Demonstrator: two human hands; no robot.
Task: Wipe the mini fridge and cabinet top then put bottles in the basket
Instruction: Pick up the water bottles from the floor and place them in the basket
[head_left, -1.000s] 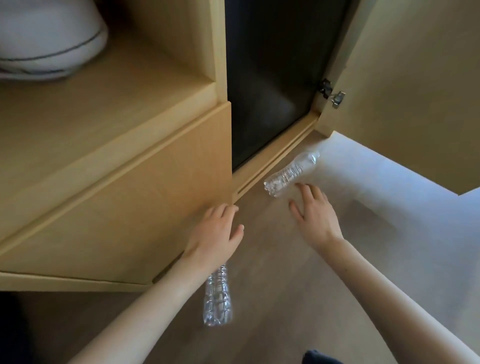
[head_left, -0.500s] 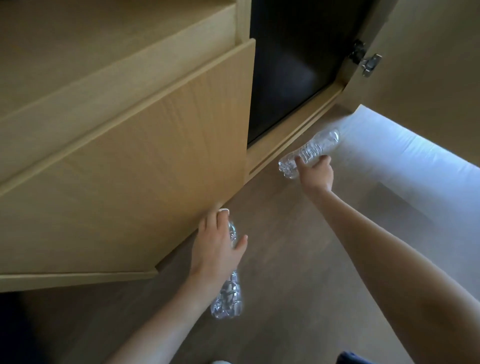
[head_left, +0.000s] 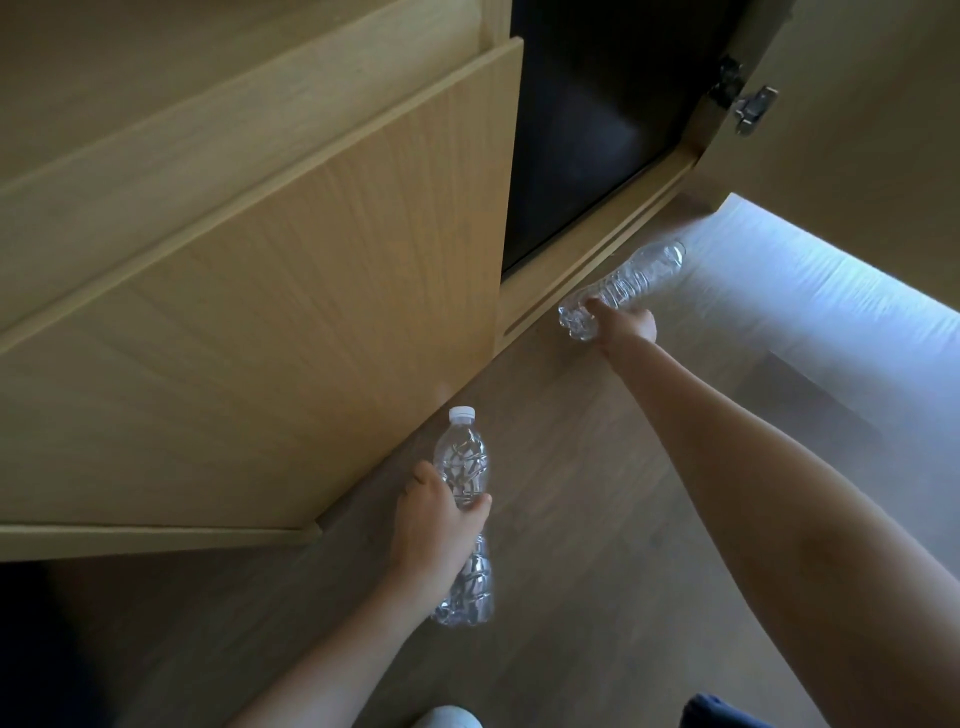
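Observation:
Two clear plastic bottles lie low over the wooden floor in front of the cabinet. My left hand (head_left: 434, 525) grips the near bottle (head_left: 462, 467) around its middle; its white cap points away from me toward the cabinet door. Farther off, my right hand (head_left: 623, 325) grips the far bottle (head_left: 631, 283) near its base end, at the foot of the open cabinet. The dark mini fridge front (head_left: 582, 130) fills the open compartment. No basket is in view.
The light wood cabinet (head_left: 260, 291) takes up the left, its lower edge overhanging the floor. An open cabinet door with a metal hinge (head_left: 750, 109) stands at the upper right. A white bed edge (head_left: 831, 291) lies to the right of the far bottle.
Both hands went from hovering open over the bottles to gripping them. The near bottle now shows its cap past my left hand. The view has moved closer to the floor.

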